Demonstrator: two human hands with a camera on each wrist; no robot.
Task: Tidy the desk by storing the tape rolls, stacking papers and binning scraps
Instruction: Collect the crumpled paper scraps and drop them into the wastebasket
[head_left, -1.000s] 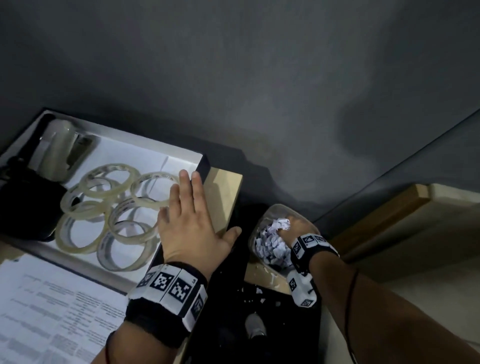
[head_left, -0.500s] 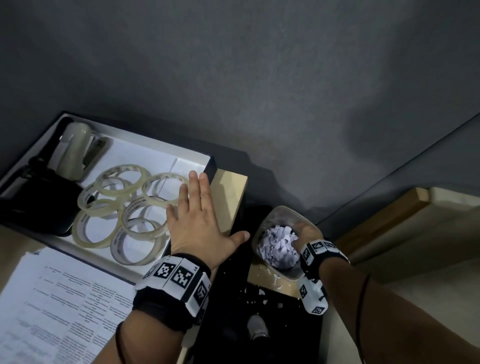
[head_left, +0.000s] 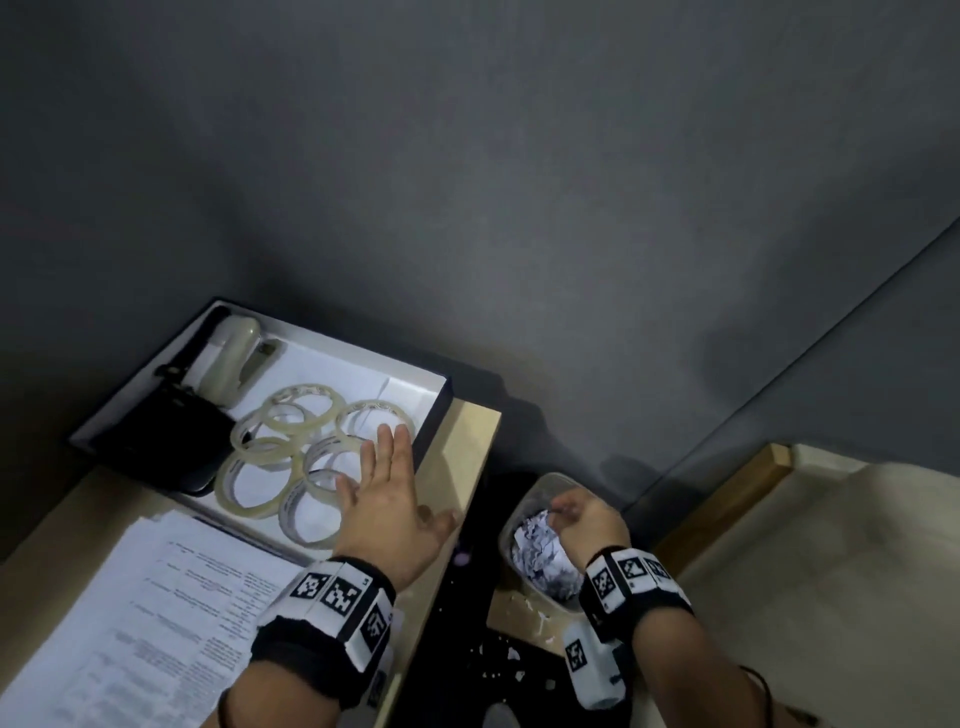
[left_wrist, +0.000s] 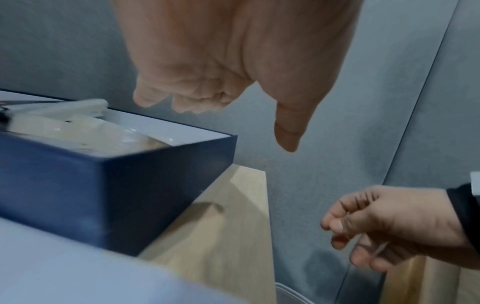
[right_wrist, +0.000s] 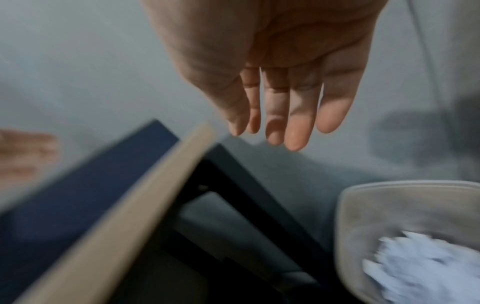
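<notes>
Several clear tape rolls (head_left: 311, 415) lie in a dark blue box (head_left: 448, 387) with a white inside. A stack of printed papers (head_left: 130, 623) lies in front of the box. Beside the desk stands a clear bin (head_left: 558, 480) holding white paper scraps (head_left: 540, 564). My left hand (head_left: 384, 499) hovers flat over the box's near right corner, fingers straight and empty; in the left wrist view my left hand (left_wrist: 221, 82) is clear of the box (left_wrist: 116, 185). My right hand (head_left: 584, 522) is over the bin, and the right wrist view shows this right hand (right_wrist: 272, 92) relaxed and empty.
A beige stapler-like tool (head_left: 234, 364) and a black object (head_left: 156, 441) share the box. The wooden desk top (head_left: 462, 457) ends just right of the box. Small white scraps (head_left: 511, 657) dot the dark floor below. A grey wall stands close behind.
My right hand has come up out of the scraps and now hangs over the bin. My left hand has lifted off the box edge and shifted slightly left.
</notes>
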